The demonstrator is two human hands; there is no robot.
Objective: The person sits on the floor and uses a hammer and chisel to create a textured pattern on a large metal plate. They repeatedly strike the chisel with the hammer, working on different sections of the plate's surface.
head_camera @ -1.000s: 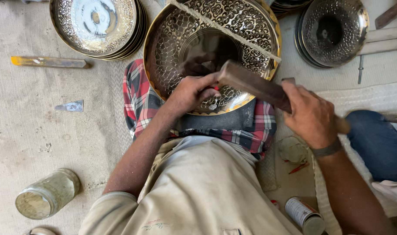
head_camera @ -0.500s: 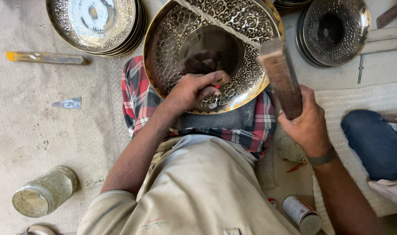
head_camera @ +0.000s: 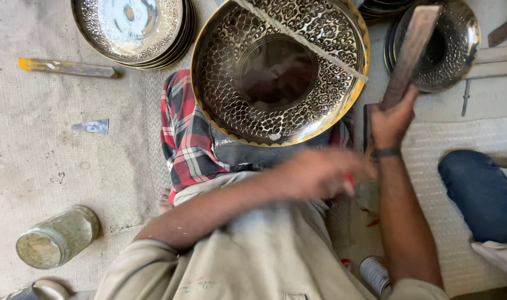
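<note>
A large engraved brass bowl (head_camera: 331,105) leans on a red plaid cloth (head_camera: 184,144) over my lap, with a thin cord (head_camera: 298,39) stretched across it. My right hand (head_camera: 392,119) grips a long wooden block (head_camera: 410,50) and holds it upright beside the bowl's right rim. My left hand (head_camera: 320,172) is blurred in motion below the bowl, off its surface. A small red bit shows at its fingers, and I cannot tell whether it holds anything.
A stack of engraved plates (head_camera: 131,28) sits at the top left and perforated metal bowls (head_camera: 450,41) at the top right. A yellow-tipped chisel (head_camera: 64,68), a small blade (head_camera: 92,126), a glass jar (head_camera: 56,238) and a can (head_camera: 375,275) lie around. Another person's blue-clad knee (head_camera: 481,194) is at right.
My left hand has left the inside of the bowl and swept right, below the rim. My right hand has swung the wooden block from lying across the bowl to upright.
</note>
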